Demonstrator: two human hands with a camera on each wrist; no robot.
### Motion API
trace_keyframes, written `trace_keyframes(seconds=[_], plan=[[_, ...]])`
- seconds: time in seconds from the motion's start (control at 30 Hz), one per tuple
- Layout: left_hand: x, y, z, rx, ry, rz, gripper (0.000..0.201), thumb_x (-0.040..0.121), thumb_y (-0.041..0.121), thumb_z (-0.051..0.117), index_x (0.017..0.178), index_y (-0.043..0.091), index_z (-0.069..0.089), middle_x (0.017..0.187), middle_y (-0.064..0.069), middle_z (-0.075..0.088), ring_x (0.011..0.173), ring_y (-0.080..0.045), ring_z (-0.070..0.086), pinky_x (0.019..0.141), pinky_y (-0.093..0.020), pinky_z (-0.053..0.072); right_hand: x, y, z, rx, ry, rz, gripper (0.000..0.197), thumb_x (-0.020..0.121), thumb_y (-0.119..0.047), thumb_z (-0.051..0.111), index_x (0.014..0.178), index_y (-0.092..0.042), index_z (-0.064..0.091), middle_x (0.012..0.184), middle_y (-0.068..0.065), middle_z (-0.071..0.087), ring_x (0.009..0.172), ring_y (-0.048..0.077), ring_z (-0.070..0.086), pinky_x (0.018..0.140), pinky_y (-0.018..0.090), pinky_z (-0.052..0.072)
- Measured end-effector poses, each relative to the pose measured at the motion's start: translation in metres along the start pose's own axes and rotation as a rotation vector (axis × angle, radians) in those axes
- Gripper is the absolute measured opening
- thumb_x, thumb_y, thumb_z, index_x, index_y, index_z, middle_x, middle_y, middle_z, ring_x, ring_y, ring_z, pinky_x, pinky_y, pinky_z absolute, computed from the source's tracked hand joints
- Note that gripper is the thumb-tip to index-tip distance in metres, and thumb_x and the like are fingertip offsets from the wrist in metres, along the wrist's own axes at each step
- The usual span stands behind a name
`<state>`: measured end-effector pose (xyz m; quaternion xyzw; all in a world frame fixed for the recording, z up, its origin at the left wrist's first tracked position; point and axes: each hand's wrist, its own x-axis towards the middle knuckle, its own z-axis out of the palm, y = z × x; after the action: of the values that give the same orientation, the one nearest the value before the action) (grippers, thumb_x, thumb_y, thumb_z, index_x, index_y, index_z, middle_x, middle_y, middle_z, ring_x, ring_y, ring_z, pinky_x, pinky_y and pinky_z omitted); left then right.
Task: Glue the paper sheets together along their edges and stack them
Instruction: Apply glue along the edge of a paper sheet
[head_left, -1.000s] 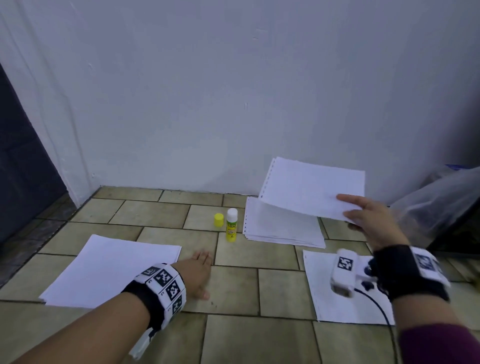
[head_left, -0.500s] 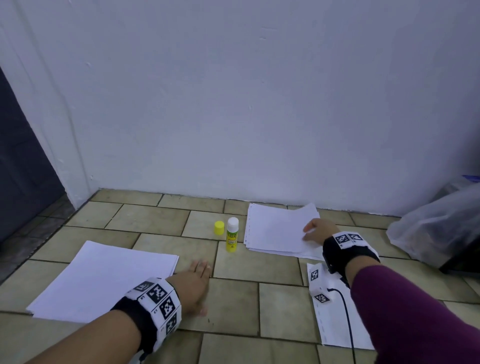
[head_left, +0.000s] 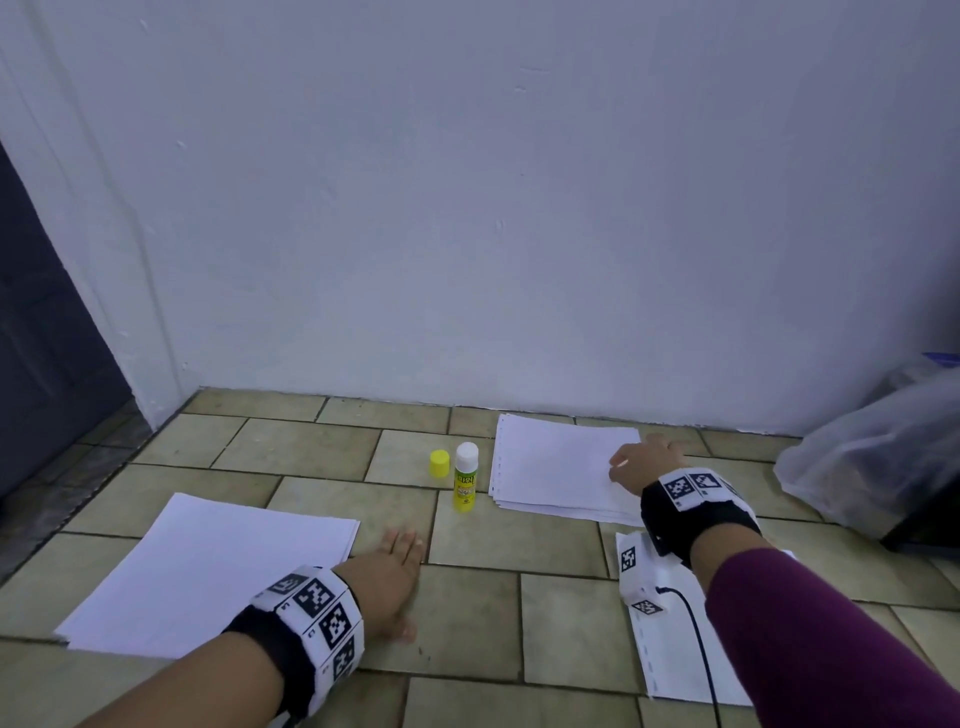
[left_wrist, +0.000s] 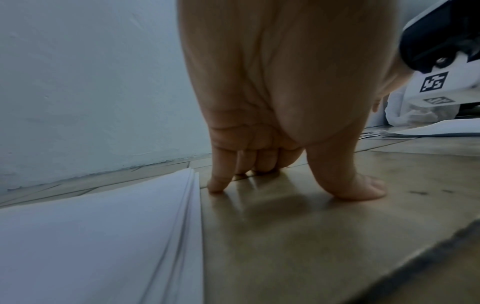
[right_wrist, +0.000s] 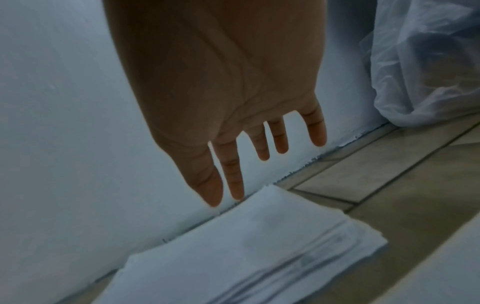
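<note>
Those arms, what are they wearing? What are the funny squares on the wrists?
Each wrist wears a black band covered with white plates printed with black square code patterns. The left hand has a bare forearm. The right hand has a purple sleeve behind its band, plus a small white box with the same markings and a thin black cable running back along the arm.

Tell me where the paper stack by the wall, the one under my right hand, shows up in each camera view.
Head: the paper stack by the wall lies right of centre, beside the glue stick.
Left wrist: only a thin sliver at the far right edge.
Right wrist: it fills the lower centre, below the right hand.
Shared landmark: the seam where the white wall meets the tiles.
</note>
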<state>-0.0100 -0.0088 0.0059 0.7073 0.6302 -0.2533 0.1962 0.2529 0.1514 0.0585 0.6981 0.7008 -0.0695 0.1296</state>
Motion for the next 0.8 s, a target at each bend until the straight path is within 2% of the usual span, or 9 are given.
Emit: trace_keyframes(seconds=[0.07, 0.17, 0.3, 0.5, 0.57, 0.63, 0.67, 0.73, 0.8], plan=[[-0.002, 0.001, -0.001, 0.010, -0.008, 0.003, 0.092, 0.096, 0.037, 0.053, 0.149, -0.002, -0.013, 0.157, -0.019, -0.017, 0.146, -0.033, -0.013, 0.119, -0.045, 0.014, -0.007, 0.010, 0.000, 0.100, 0.014, -0.053, 0.051, 0.095, -0.042, 0.048, 0.141, -0.023, 0.040, 0.151, 0.010, 0.031, 0.142, 0.029, 0.019, 0.116, 0.037, 0.016], [-0.003, -0.001, 0.000, 0.010, -0.003, 0.007, 0.092, 0.097, 0.039, 0.051, 0.148, -0.003, -0.013, 0.157, -0.020, -0.017, 0.146, -0.034, -0.013, 0.120, -0.044, 0.013, -0.027, 0.026, 0.010, 0.179, -0.094, -0.143, 0.094, 0.080, -0.051, 0.069, 0.150, -0.015, 0.018, 0.157, 0.008, 0.019, 0.144, 0.025, 0.020, 0.116, 0.036, 0.023], [-0.005, 0.003, 0.000, 0.011, 0.032, -0.002, 0.090, 0.097, 0.038, 0.050, 0.149, -0.002, -0.012, 0.158, -0.018, -0.015, 0.147, -0.032, -0.012, 0.120, -0.043, 0.011, -0.070, 0.042, 0.031, 0.028, -0.292, -0.244, 0.129, 0.068, -0.051, 0.079, 0.151, -0.014, -0.013, 0.159, 0.006, -0.013, 0.147, 0.022, -0.010, 0.119, 0.043, 0.012], [-0.026, -0.007, -0.007, -0.111, 0.159, 0.065, 0.085, 0.093, 0.040, 0.057, 0.154, 0.012, 0.004, 0.162, -0.005, 0.000, 0.148, -0.018, 0.005, 0.118, -0.029, 0.014, -0.102, 0.047, 0.056, -0.088, -0.384, -0.253, 0.136, 0.068, -0.042, 0.082, 0.147, -0.008, -0.022, 0.157, 0.007, -0.024, 0.146, 0.024, -0.017, 0.119, 0.042, 0.015], [-0.030, -0.019, -0.008, -0.141, 0.198, -0.009, 0.088, 0.089, 0.044, 0.062, 0.153, 0.016, 0.009, 0.161, -0.002, 0.003, 0.147, -0.018, 0.012, 0.117, -0.032, 0.022, -0.105, 0.048, 0.058, -0.057, -0.382, -0.258, 0.136, 0.068, -0.039, 0.083, 0.147, -0.008, -0.023, 0.156, 0.007, -0.025, 0.146, 0.024, -0.017, 0.119, 0.040, 0.014], [-0.034, -0.033, -0.009, -0.079, 0.171, -0.197, 0.098, 0.085, 0.047, 0.066, 0.153, 0.010, 0.005, 0.160, -0.010, 0.004, 0.148, -0.028, 0.007, 0.115, -0.038, 0.026, -0.106, 0.049, 0.057, -0.047, -0.372, -0.269, 0.136, 0.068, -0.038, 0.083, 0.147, -0.008, -0.023, 0.156, 0.008, -0.025, 0.146, 0.025, -0.017, 0.119, 0.040, 0.013], [-0.038, -0.040, -0.009, -0.049, 0.144, -0.278, 0.097, 0.083, 0.047, 0.068, 0.151, 0.006, 0.011, 0.158, -0.013, 0.014, 0.146, -0.031, 0.014, 0.112, -0.037, 0.030, -0.106, 0.048, 0.056, -0.046, -0.369, -0.272, 0.136, 0.068, -0.038, 0.083, 0.147, -0.008, -0.023, 0.156, 0.008, -0.025, 0.146, 0.025, -0.017, 0.119, 0.040, 0.012], [-0.043, -0.053, -0.005, -0.018, 0.061, -0.332, 0.078, 0.082, 0.042, 0.071, 0.142, 0.007, 0.037, 0.143, -0.008, 0.044, 0.133, -0.023, 0.043, 0.100, -0.026, 0.041, -0.106, 0.046, 0.057, -0.044, -0.359, -0.272, 0.136, 0.068, -0.038, 0.083, 0.147, -0.007, -0.022, 0.156, 0.009, -0.024, 0.146, 0.026, -0.016, 0.119, 0.040, 0.012], [-0.043, -0.064, 0.004, 0.026, -0.045, -0.348, 0.061, 0.082, 0.042, 0.070, 0.132, 0.014, 0.050, 0.132, -0.001, 0.055, 0.119, -0.016, 0.055, 0.090, -0.023, 0.043, -0.106, 0.045, 0.058, -0.034, -0.348, -0.273, 0.136, 0.067, -0.038, 0.083, 0.147, -0.007, -0.022, 0.156, 0.009, -0.024, 0.146, 0.026, -0.016, 0.119, 0.041, 0.012]])
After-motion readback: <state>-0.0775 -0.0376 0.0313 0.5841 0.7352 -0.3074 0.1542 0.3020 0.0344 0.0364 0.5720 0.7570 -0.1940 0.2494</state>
